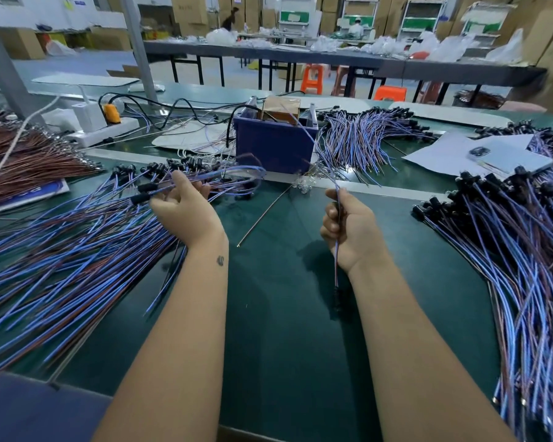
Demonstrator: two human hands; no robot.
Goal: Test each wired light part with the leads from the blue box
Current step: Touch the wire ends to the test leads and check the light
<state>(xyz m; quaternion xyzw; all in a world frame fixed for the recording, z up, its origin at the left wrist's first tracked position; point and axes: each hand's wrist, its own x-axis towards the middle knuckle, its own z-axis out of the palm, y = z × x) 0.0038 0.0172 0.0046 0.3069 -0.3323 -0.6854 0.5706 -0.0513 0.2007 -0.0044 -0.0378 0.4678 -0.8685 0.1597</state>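
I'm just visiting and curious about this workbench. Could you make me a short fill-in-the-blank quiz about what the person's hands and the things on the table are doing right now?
1. The right hand grips a lead that runs up to the ____ box.
2. The left hand holds wired light parts whose caps are ____ in colour.
3. The power strip lies to the ____ of the box.
4. The table top is dark ____.

Missing words: blue; black; left; green
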